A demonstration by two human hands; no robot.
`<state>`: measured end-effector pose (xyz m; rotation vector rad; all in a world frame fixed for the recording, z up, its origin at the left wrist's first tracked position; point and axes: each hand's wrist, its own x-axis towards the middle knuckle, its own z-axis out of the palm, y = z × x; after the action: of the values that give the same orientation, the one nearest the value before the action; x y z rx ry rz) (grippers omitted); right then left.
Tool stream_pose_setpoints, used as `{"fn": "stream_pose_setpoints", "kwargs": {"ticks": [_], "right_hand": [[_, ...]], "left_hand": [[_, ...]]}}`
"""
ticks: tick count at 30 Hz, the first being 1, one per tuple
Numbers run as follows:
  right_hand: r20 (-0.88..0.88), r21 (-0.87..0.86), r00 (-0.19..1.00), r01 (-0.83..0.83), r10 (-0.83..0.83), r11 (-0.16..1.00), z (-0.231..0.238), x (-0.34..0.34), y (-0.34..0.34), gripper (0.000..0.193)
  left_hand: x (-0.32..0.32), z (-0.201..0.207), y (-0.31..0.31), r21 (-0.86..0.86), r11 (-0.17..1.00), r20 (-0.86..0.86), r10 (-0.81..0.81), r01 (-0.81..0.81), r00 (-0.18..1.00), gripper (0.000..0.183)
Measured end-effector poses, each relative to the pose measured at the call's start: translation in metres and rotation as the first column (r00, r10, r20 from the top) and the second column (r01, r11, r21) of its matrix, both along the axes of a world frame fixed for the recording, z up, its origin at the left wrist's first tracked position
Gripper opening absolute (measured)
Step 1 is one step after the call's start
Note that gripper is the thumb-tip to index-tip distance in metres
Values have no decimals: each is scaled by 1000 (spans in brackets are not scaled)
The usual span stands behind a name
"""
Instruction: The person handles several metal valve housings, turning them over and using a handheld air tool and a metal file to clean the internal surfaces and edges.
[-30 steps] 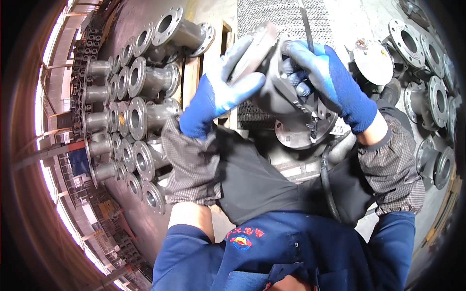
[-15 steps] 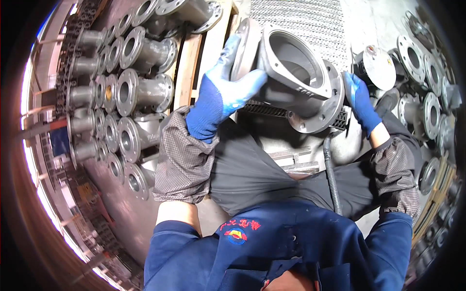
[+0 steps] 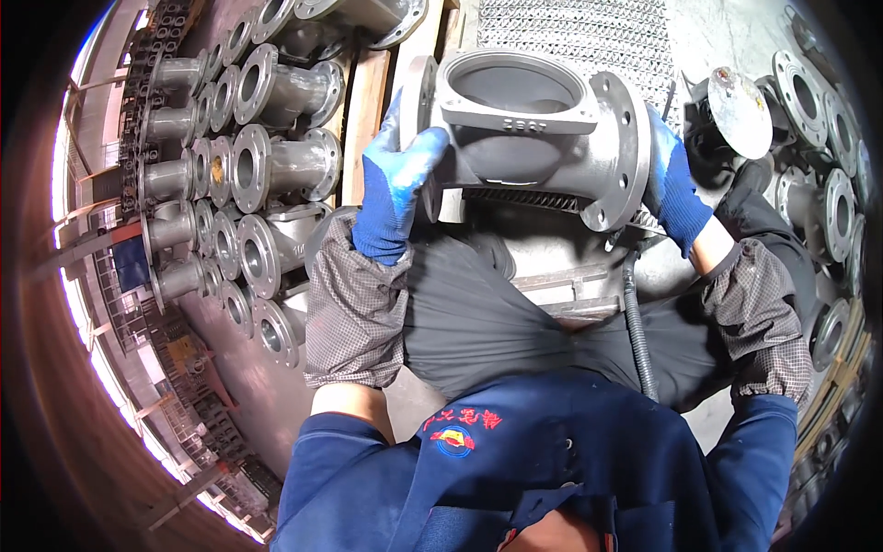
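Note:
Between my hands is a grey cast-metal valve body [image 3: 515, 152], with a round flange at each end and a large oval opening facing up. My left hand [image 3: 397, 175], in a blue glove, grips the left flange, thumb on its inner side and fingers behind it. At the other end my blue-gloved right hand [image 3: 676, 189] presses against the outer face of the right flange; its fingertips are partly hidden behind the flange. Below the valve body, part of a dark ribbed support [image 3: 529, 202] shows.
Rows of similar flanged valve bodies [image 3: 262, 166] stand on the left beside a wooden pallet [image 3: 363, 120]. More flanged castings [image 3: 837, 216] lie at right, near a round pale disc [image 3: 739, 112]. A perforated metal mat [image 3: 575, 32] lies ahead. A grey corrugated hose [image 3: 635, 322] runs between my legs.
The valve body has turned from a slant to nearly level, its right end raised and its opening now squarer to me. Both hands have moved with it, still at its two flanges.

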<state>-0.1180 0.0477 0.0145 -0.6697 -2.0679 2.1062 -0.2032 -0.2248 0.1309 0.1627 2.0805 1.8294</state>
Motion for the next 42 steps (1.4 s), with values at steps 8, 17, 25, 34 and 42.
{"fn": "stream_pose_setpoints", "kwargs": {"ticks": [8, 17, 25, 34, 42], "right_hand": [[12, -26, 1000, 20, -20, 999, 9, 1, -6, 45], [-15, -200, 998, 64, -68, 978, 7, 5, -10, 44], [144, -393, 982, 171, -124, 903, 7, 18, -1, 39], [3, 315, 950, -296, 311, 902, -11, 1, 49, 32], [-33, 310, 960, -255, 279, 916, -6, -23, 95, 28]], "left_hand": [[1, -4, -1, -56, 998, -43, 10, -12, 999, 35], [5, 2, 1, -71, 997, -37, 39, -41, 999, 58], [17, 16, 18, -115, 993, -14, 23, -25, 1000, 65], [2, 10, 27, -321, 926, -669, -369, 197, 645, 42], [-41, 0, 65, -341, 887, -845, -435, 313, 311, 34]]}}
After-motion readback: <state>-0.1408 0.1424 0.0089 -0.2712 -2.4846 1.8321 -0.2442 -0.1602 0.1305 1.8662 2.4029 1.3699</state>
